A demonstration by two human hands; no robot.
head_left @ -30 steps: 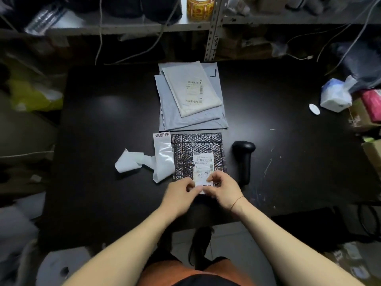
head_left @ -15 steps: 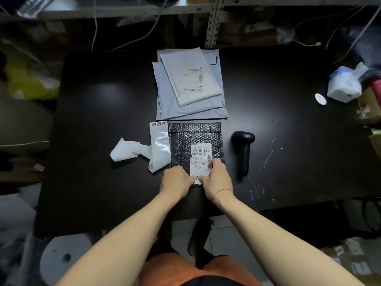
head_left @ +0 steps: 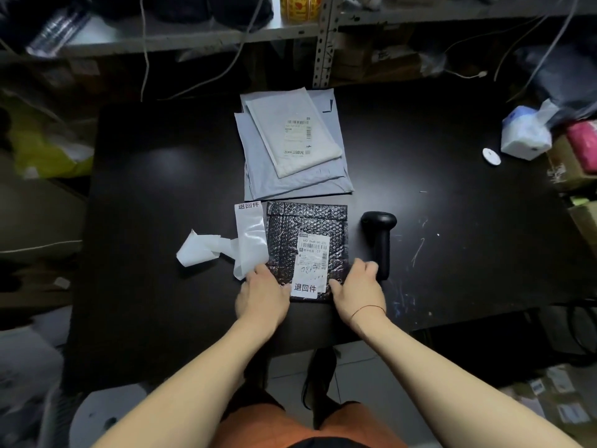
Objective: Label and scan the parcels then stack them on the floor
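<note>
Beside the black parcel (head_left: 307,247) lies a scanner (head_left: 379,240).

Scanner (head_left: 378,241) flanks parcel (head_left: 307,240); backing strip (head_left: 250,237) opposite.

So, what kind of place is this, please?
Probably a small parcel packing or returns room: a labelled black bubble mailer lies on the dark table, a handheld barcode scanner lies beside it, and metal shelving behind holds a roll of yellow stickers.
</note>
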